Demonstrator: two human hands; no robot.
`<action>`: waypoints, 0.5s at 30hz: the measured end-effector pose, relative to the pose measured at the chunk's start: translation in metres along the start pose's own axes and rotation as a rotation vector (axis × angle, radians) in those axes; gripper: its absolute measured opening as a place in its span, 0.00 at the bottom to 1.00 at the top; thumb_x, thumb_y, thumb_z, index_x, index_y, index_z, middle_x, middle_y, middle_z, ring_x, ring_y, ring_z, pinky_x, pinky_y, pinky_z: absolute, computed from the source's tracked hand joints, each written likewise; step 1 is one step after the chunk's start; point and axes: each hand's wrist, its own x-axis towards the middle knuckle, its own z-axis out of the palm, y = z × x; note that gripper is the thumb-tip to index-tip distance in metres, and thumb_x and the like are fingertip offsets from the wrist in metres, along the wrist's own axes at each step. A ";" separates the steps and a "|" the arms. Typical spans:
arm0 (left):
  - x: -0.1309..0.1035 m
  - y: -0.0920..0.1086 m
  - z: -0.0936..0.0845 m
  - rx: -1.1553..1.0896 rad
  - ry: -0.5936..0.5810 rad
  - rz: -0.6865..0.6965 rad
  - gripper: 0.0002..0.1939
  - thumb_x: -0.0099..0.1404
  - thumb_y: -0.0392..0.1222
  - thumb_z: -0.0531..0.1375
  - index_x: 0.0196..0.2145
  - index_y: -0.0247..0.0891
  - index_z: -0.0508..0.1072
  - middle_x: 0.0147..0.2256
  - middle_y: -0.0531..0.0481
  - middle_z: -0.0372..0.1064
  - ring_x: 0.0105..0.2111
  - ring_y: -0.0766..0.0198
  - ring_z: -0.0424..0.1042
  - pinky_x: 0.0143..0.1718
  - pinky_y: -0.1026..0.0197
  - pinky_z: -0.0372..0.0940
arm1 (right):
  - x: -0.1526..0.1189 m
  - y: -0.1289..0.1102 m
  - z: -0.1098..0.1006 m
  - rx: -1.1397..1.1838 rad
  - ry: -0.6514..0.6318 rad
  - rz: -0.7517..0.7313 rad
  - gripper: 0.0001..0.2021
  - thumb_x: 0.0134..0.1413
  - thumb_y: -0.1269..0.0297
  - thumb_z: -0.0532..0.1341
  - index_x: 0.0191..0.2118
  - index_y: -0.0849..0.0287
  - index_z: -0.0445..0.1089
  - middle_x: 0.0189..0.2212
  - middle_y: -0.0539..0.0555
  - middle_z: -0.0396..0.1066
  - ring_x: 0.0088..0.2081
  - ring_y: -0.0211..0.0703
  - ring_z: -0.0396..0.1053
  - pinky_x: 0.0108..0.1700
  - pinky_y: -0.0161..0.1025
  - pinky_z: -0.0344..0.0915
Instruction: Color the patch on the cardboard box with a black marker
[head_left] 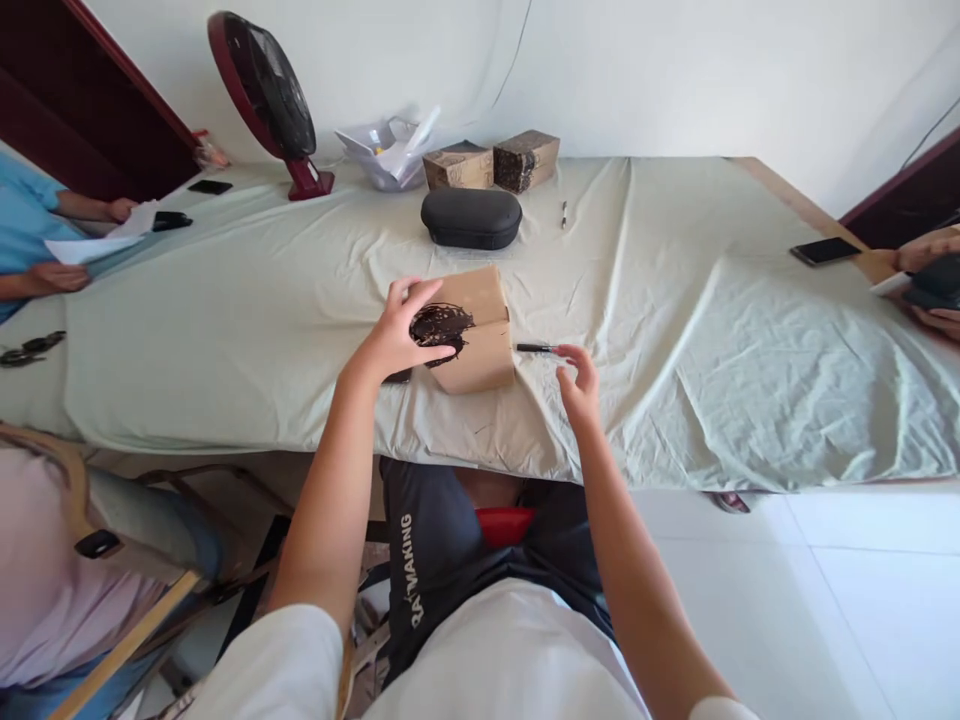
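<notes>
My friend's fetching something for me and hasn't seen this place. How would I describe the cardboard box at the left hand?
On the long cloth-covered table, start from the black case and come toward the near edge. There the left hand rests on a brown cardboard box. Unlike the two boxes behind the case, it is mostly plain brown, with a black scribbled patch.

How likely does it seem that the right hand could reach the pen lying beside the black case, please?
Probably yes: between the right hand and the pen only tablecloth shows, with the black case off to the left. The black marker at the hand's fingers lies outside that path.
</notes>
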 end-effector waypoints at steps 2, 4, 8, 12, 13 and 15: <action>-0.022 -0.005 0.012 -0.037 0.108 -0.010 0.55 0.57 0.61 0.75 0.76 0.49 0.58 0.74 0.38 0.51 0.77 0.41 0.53 0.78 0.39 0.51 | -0.022 -0.003 -0.014 0.194 -0.142 0.041 0.34 0.64 0.47 0.61 0.71 0.54 0.59 0.65 0.67 0.73 0.65 0.55 0.73 0.63 0.54 0.71; -0.048 -0.010 0.033 -0.155 0.187 -0.014 0.61 0.58 0.75 0.69 0.78 0.47 0.53 0.75 0.36 0.51 0.78 0.39 0.53 0.77 0.39 0.53 | -0.039 -0.008 -0.025 0.373 -0.298 0.111 0.53 0.55 0.37 0.69 0.78 0.51 0.47 0.73 0.69 0.64 0.72 0.59 0.65 0.68 0.59 0.68; -0.094 -0.020 0.085 -0.432 0.212 -0.076 0.71 0.51 0.89 0.60 0.80 0.47 0.45 0.79 0.32 0.47 0.79 0.37 0.50 0.75 0.42 0.57 | -0.051 -0.024 -0.042 0.464 -0.467 0.197 0.61 0.41 0.28 0.75 0.76 0.54 0.58 0.67 0.68 0.71 0.71 0.69 0.66 0.71 0.65 0.65; -0.122 -0.026 0.104 -0.570 0.082 -0.164 0.74 0.49 0.82 0.69 0.80 0.45 0.43 0.78 0.28 0.50 0.78 0.34 0.55 0.74 0.37 0.60 | -0.052 -0.041 -0.062 0.426 -0.438 0.103 0.60 0.42 0.32 0.77 0.76 0.52 0.58 0.64 0.65 0.75 0.68 0.68 0.70 0.71 0.66 0.66; -0.127 -0.027 0.103 -0.552 0.037 -0.165 0.74 0.50 0.79 0.71 0.80 0.44 0.44 0.77 0.27 0.53 0.77 0.34 0.56 0.73 0.36 0.61 | -0.053 -0.044 -0.068 0.415 -0.434 0.075 0.61 0.42 0.33 0.77 0.78 0.50 0.55 0.67 0.64 0.72 0.71 0.68 0.67 0.73 0.66 0.63; -0.135 -0.026 0.098 -0.459 -0.011 -0.124 0.70 0.53 0.74 0.73 0.80 0.41 0.48 0.73 0.26 0.61 0.76 0.35 0.59 0.73 0.35 0.62 | -0.057 -0.046 -0.076 0.398 -0.450 0.044 0.65 0.42 0.35 0.78 0.80 0.48 0.48 0.74 0.63 0.62 0.77 0.66 0.57 0.77 0.66 0.55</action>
